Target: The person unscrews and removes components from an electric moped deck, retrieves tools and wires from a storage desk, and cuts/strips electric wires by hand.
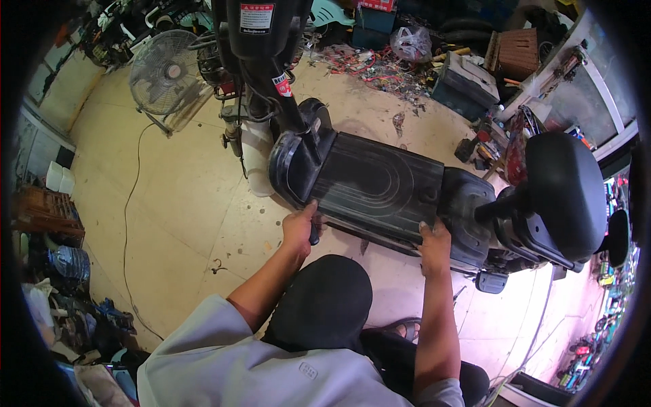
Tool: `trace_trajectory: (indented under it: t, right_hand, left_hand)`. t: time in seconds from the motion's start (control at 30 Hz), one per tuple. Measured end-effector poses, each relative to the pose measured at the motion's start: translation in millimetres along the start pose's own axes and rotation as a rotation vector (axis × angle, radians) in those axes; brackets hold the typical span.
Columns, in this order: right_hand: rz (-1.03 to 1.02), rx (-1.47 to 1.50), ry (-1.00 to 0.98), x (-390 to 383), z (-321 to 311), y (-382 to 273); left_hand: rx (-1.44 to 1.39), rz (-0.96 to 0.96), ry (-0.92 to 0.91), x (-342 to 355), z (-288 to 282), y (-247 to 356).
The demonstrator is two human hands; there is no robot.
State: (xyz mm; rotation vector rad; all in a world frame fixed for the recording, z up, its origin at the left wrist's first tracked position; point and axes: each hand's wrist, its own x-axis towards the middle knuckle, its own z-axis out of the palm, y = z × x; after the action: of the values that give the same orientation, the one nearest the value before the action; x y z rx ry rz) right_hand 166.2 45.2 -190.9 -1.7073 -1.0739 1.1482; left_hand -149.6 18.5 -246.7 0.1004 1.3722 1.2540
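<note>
A black electric scooter stands across the middle, its ridged footboard cover (376, 178) lying flat between the front column (293, 112) and the seat (564, 193). At the cover's near left corner, my left hand (298, 229) is closed on the edge. A short dark piece (314, 235) shows beside its palm; I cannot make out what it is. Farther right, my right hand (435, 247) grips the same near edge, its thumb on top and its other fingers mostly hidden below. Under the seat, a black plastic housing (468, 210) adjoins the cover's right end.
A standing fan (165, 71) is at the far left, its cable (129, 224) running along the floor. Loose wires (366, 64), a dark toolbox (466, 85) and a brown basket (519, 53) lie at the back. A water jug (69, 261) is at the left.
</note>
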Motion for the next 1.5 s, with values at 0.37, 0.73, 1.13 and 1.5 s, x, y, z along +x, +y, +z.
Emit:
trace_trajectory:
  t: [0.37,0.73,1.13,1.5]
  right_hand:
    - [-0.283,-0.46,-0.022,-5,-7,-39]
    - [-0.215,-0.14,-0.151,-2,-17,-29]
    - [-0.182,-0.218,-0.089,-24,-15,-20]
    - [-0.423,-0.756,0.075,-14,-7,-26]
  left_hand:
    - [0.046,0.031,-0.003,0,2,-5]
    - [-0.005,0.059,0.056,-11,5,-5]
    - [-0.048,0.06,0.093,-9,8,-6]
    - [-0.027,0.139,0.09,-9,13,-5]
